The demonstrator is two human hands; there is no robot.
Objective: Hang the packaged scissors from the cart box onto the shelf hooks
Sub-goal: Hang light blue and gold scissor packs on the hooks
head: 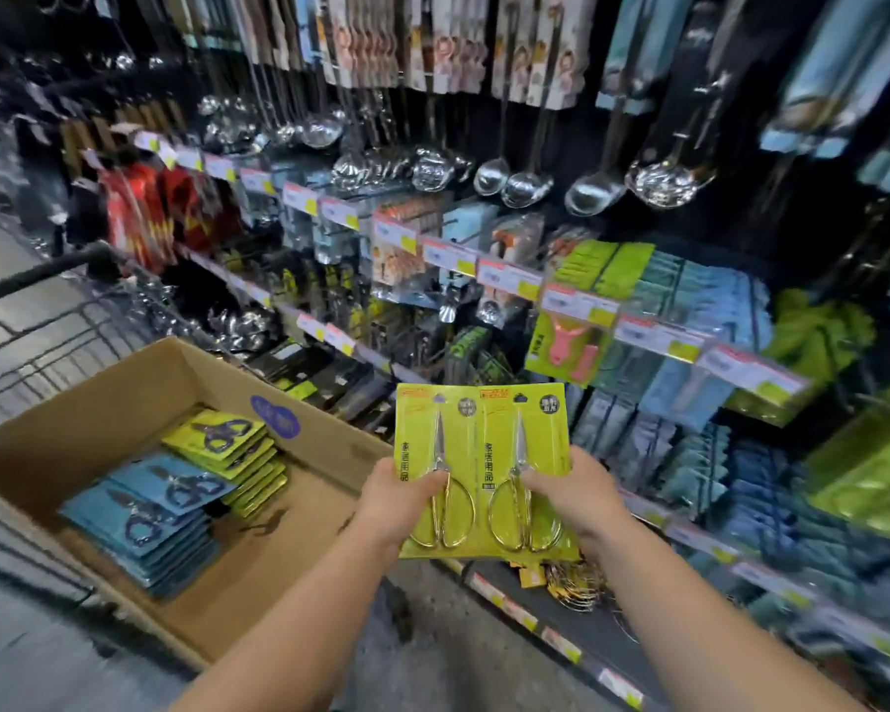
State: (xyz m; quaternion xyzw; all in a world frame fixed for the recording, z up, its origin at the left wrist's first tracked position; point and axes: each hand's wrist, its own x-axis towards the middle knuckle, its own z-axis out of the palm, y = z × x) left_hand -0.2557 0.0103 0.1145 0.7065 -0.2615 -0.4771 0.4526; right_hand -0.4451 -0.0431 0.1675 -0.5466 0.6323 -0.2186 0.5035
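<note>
I hold two yellow-green scissor packs side by side in front of the shelf, each with gold-handled scissors. My left hand (pixel 394 501) grips the left scissor pack (pixel 435 444) at its lower edge. My right hand (pixel 571 498) grips the right scissor pack (pixel 522 444) the same way. To the left, the cardboard cart box (pixel 124 388) holds a stack of yellow-green scissor packs (pixel 227 439) and a stack of blue scissor packs (pixel 150 511). Shelf hooks (pixel 484 280) with price tags run across the display, crowded with hanging goods.
The box sits in a wire shopping cart (pixel 47 321) at the left. Ladles (pixel 535 182) hang above the hook rows. A pink peeler pack (pixel 571 341) hangs just above my hands. Blue and green packs (pixel 689 454) fill the hooks to the right. A lower shelf edge (pixel 535 629) runs below.
</note>
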